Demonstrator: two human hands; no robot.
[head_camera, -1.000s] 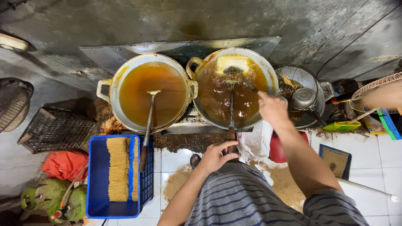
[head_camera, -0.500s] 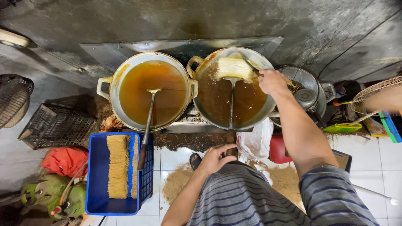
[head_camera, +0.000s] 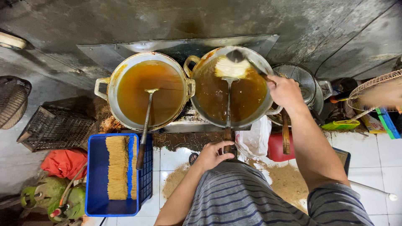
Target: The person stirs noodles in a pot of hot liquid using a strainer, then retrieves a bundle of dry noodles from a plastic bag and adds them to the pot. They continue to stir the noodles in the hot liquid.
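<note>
Resting on a long-handled skimmer (head_camera: 228, 100), a pale yellow block of noodles (head_camera: 231, 68) sits at the far edge of the right wok (head_camera: 201, 109) of dark brown oil. The left hand (head_camera: 212, 154) is closed around the skimmer's wooden handle; the right hand (head_camera: 286, 90) grips a ladle (head_camera: 247, 62) whose bowl touches the block. Beside it, the left wok (head_camera: 115, 111) holds amber oil and another skimmer (head_camera: 146, 121). A blue crate (head_camera: 95, 175) below contains stacked raw noodle sticks (head_camera: 117, 167). A white plastic bag (head_camera: 254, 140) hangs near a red container (head_camera: 275, 147).
</note>
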